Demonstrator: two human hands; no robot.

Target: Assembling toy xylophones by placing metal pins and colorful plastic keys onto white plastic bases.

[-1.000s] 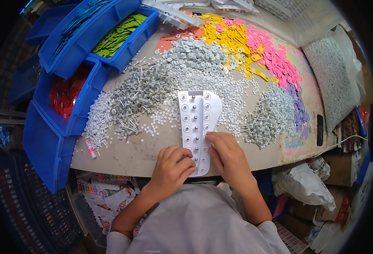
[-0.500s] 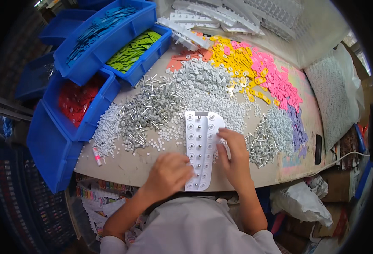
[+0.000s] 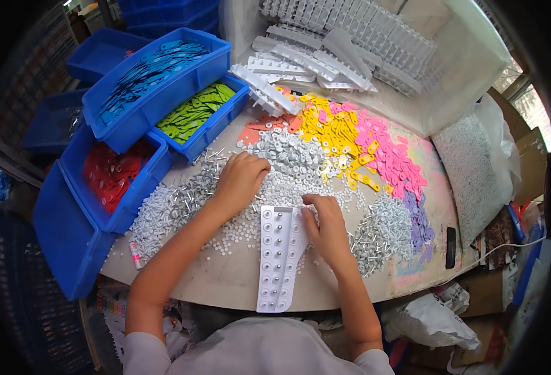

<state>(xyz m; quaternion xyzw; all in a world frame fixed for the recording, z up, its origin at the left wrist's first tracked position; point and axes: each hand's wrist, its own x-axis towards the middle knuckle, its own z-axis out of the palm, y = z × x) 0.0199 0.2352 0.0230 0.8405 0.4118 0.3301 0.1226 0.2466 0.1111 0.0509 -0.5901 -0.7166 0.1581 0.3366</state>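
Note:
A long white plastic tray lies on the table in front of me, with round sockets along both sides. Small metal pins stand in a row down its middle channel. My left hand is over the heap of small round grey-white pieces, its fingers curled down and closed, tips partly hidden; what they hold cannot be seen. By the tray's upper right corner is my right hand, thumb and forefinger bent but apart at the tips, with nothing visible between them. Metal pins are heaped left of my left hand.
Blue bins hold blue strips, green strips and red pieces. Yellow, pink and purple pieces lie in heaps. White plastic parts are piled behind. More pins lie at right.
My left hand has moved from the tray's lower left side, away from me, to the heap of round pieces. My right hand is now nearer the tray's top corner. The whole view has shifted.

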